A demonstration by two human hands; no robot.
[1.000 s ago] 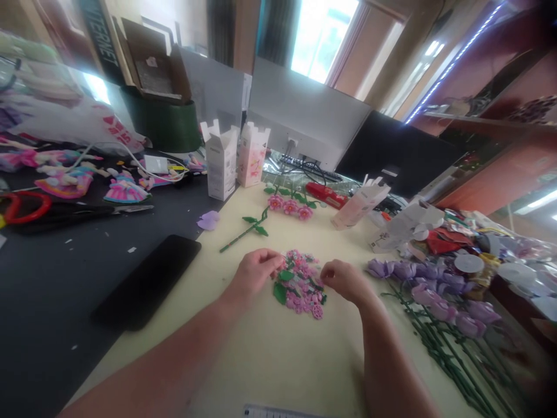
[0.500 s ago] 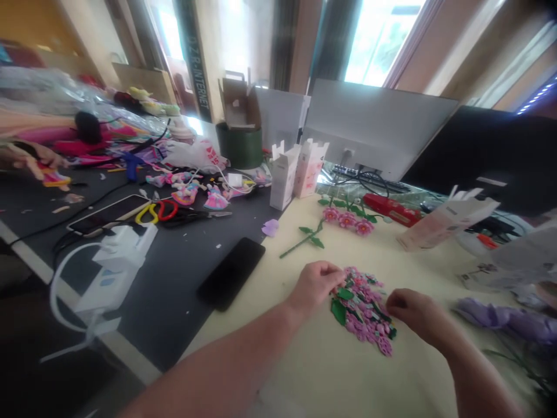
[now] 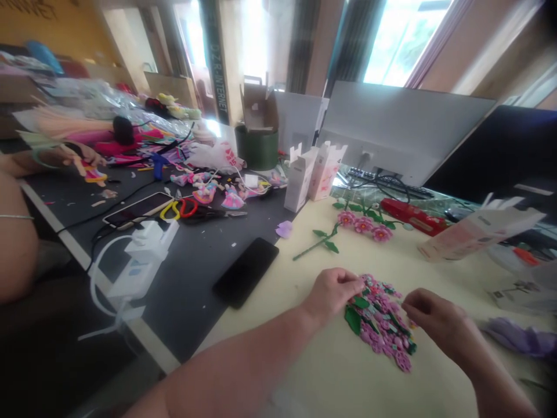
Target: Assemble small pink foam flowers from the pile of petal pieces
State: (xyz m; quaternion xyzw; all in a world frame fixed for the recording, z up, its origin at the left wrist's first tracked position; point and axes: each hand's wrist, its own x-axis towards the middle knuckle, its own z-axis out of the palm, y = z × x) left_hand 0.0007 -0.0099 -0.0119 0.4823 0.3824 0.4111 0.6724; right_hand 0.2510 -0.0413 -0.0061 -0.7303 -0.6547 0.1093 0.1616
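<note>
A heap of small pink and green plastic building pieces (image 3: 383,328) lies on the pale yellow tabletop. My left hand (image 3: 335,291) is at its upper left edge, thumb and fingers pressed together; what they pinch, if anything, is hidden. On the opposite side, my right hand (image 3: 430,310) has its fingers curled in close beside the heap. I cannot make out anything between them. Beyond the heap lies a built flower stem (image 3: 315,242) with green leaves, near several pink flowers (image 3: 363,225).
A black phone (image 3: 247,271) and a purple petal (image 3: 284,229) lie to the left. White boxes (image 3: 300,180) stand behind; another box (image 3: 474,232) leans right. Pliers (image 3: 217,213), scissors (image 3: 178,208) and a power strip (image 3: 139,267) are farther left. A co-worker's hand (image 3: 82,155) holds a doll figure.
The view has swung left, so everything appears shifted right and more of the co-worker shows. My hands remain at the two sides of the heap, with little movement.
</note>
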